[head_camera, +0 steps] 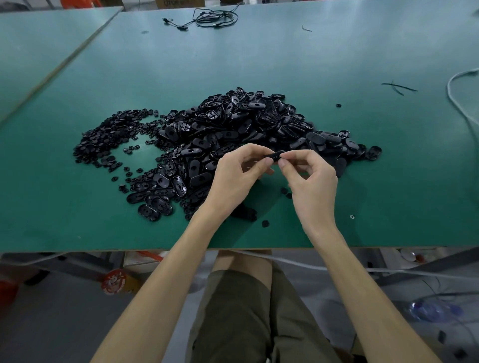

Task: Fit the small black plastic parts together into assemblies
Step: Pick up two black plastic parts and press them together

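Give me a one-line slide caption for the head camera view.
Both hands, left and right, pinch one black plastic part above a heap of parts on a green table.

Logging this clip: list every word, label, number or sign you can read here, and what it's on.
Cardboard box at the far edge: dark printed letters, cut off by the frame, not readable.
Red round disc below the table: printed picture, any lettering too blurred.
Pile of black parts, and the black part pinched by the left hand and right hand: no readable marks.
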Available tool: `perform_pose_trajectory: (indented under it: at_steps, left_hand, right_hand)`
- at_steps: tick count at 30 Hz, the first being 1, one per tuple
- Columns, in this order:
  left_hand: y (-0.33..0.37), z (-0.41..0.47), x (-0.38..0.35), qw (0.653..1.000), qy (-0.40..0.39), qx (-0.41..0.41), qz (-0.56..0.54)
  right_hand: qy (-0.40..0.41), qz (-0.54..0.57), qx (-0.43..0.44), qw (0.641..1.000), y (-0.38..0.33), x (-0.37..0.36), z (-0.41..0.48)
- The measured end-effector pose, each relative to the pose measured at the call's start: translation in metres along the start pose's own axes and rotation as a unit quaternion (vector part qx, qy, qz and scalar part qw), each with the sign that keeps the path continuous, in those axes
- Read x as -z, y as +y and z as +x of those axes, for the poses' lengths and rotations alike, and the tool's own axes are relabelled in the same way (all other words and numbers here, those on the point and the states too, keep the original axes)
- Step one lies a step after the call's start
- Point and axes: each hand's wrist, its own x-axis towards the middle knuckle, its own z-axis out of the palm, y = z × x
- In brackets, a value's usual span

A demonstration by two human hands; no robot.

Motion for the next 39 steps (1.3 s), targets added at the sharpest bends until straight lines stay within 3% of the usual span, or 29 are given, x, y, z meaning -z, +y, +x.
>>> perform_pose_trajectory:
  at_steps: [10, 26, 39]
  left_hand:
    - [0.0019, 0.0001, 0.0008, 1.0, 0.017, 0.011, 0.019]
    - [0.0082, -0.0018, 0.0009, 0.999, -0.044, -0.001, 0.019]
    - [0.0028, -0.0009, 0.0011, 0.999, 0.038, 0.022, -0.027]
  right_hand:
    - [-0.012, -0.004, 0.005, 1.0, 0.0007, -0.0003, -0.0002]
    - [0.0, 0.024, -0.018, 1.0, 0.002, -0.0004, 0.0001]
    - [0.003, 0.012, 0.002, 1.0, 0.0005, -0.0005, -0.0005]
